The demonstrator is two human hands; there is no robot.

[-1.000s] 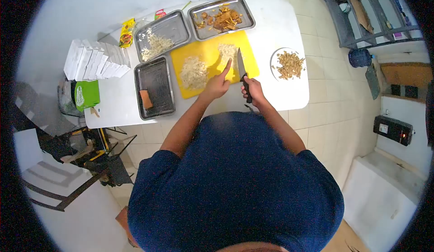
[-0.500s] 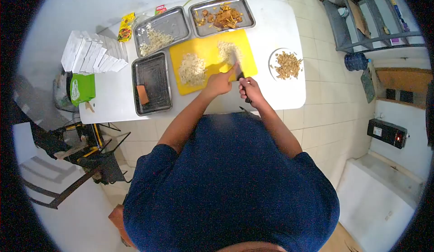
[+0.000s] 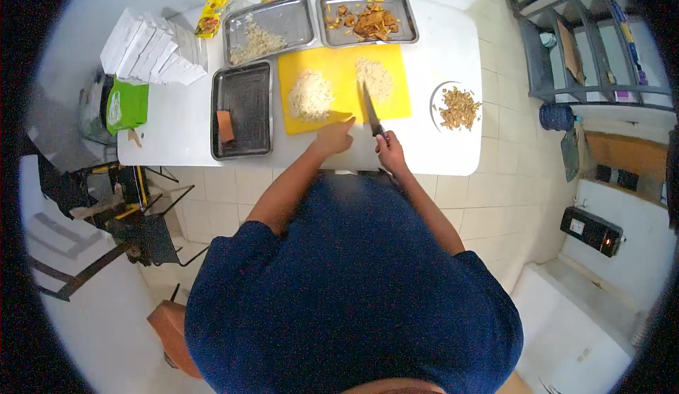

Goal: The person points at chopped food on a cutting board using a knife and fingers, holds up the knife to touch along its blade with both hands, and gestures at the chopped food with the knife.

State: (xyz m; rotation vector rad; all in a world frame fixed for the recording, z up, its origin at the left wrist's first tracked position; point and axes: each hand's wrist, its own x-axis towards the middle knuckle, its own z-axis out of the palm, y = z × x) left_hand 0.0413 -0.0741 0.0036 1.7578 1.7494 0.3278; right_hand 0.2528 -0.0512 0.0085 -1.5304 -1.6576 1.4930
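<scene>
Clenches the right hand (image 3: pixel 390 152) around the handle of 1 knife (image 3: pixel 370 107), blade over the yellow board (image 3: pixel 345 86), reaching the left side of the right heap (image 3: pixel 374 80). Extends 1 index finger of the left hand (image 3: pixel 334 138), otherwise released, to the board's near edge; cannot tell whether touching. Shows also the left heap (image 3: pixel 310 95) near the board's left edge. Includes 2 trays along the table's far edge, the pale-piece tray (image 3: pixel 297 30) and brown-piece tray (image 3: pixel 407 32), plus 1 plate (image 3: pixel 437 102) by the table's right edge.
</scene>
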